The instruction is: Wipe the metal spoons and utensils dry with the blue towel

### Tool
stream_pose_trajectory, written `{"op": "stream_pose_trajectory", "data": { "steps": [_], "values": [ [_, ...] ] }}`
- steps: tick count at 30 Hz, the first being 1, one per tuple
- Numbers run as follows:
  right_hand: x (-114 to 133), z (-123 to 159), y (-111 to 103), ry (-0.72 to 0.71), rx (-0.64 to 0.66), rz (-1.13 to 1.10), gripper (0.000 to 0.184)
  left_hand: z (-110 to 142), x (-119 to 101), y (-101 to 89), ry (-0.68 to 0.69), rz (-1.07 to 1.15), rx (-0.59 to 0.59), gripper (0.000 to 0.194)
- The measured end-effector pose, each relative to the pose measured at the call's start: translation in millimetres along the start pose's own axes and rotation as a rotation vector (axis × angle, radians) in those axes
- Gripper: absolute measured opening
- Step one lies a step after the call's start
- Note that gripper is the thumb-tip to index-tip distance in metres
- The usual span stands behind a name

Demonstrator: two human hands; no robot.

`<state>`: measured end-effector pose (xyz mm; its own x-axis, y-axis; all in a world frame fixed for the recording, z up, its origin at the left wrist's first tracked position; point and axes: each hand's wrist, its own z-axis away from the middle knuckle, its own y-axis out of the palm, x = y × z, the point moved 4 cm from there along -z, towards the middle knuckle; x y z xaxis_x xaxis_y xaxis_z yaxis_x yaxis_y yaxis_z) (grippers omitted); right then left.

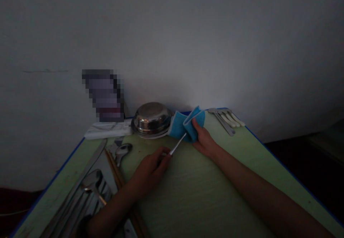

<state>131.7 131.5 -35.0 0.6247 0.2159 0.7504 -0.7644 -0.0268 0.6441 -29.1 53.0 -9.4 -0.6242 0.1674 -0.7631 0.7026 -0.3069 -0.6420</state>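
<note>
My left hand (154,164) pinches one end of a thin metal utensil (178,144) over the middle of the table. The utensil's far end is hidden in a folded blue cloth (194,123), so its kind does not show. Closed round that cloth is my right hand (205,141), the thumb pressed on its face. One flap of the cloth spreads to the left, beside an upside-down metal bowl (152,116).
Spoons and forks (227,120) lie at the back right. Chopsticks (115,170), a ladle (92,184) and other metal utensils cover the left side. A white packet (107,129) lies before a blurred upright object (104,95). The green table (215,202) meets a wall.
</note>
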Motion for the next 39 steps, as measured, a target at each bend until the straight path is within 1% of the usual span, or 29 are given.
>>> {"op": "stream_pose_trajectory", "data": {
  "steps": [6, 10, 20, 28, 39],
  "values": [
    [1.6, 5.8, 5.1, -0.038, 0.102, 0.032, 0.032, 0.1, 1.1, -0.7, -0.001, -0.02, -0.03, 0.027],
    [1.5, 6.2, 5.5, -0.041, 0.127, 0.04, 0.03, 0.1, 1.5, -0.9, -0.021, -0.011, -0.025, 0.028],
    [0.7, 7.0, 5.8, -0.034, 0.118, 0.053, 0.028, 2.2, -1.0, 0.7, -0.017, 0.105, 0.059, 0.029],
    [0.8, 7.2, 6.2, -0.013, 0.106, 0.054, 0.028, 2.3, -0.7, 1.9, -0.007, 0.143, 0.072, 0.027],
    [-1.4, 3.3, 1.7, 0.06, 0.083, -0.002, 0.031, 2.5, -6.6, -0.3, 0.05, 0.087, 0.092, 0.027]
  ]
}}
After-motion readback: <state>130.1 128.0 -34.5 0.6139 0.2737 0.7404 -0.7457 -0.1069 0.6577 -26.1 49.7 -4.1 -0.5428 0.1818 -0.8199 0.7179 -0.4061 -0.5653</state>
